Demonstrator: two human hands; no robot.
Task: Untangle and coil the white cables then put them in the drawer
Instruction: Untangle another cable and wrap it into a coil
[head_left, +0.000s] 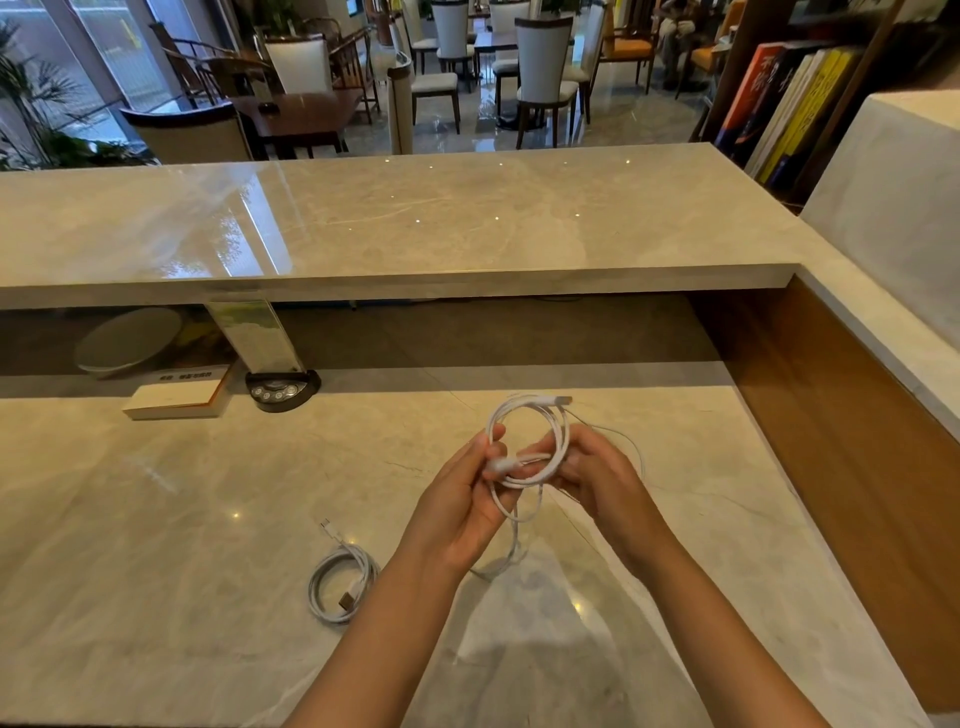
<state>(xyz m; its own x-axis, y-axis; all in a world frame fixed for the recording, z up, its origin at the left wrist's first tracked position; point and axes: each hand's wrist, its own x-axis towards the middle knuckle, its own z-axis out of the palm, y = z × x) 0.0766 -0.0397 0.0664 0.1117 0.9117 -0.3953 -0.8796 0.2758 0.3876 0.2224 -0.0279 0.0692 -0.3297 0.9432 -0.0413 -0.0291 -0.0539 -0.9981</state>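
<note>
White cable (524, 447), half coiled, hangs above the counter (156, 519) between both hands, its loop standing upright and its loose tail dropping toward six o'clock. Left hand (467, 493) pinches the turns; right hand (592, 467) curls round them, guiding. A finished coil (340, 584) lies at eight o'clock.

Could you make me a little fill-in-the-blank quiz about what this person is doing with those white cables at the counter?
1. The left hand and right hand hold a white cable wound into a ____.
2. A second coiled cable lies on the ____ desk surface.
3. That coil lies to the person's ____.

Missing words: loop; marble; left
</note>
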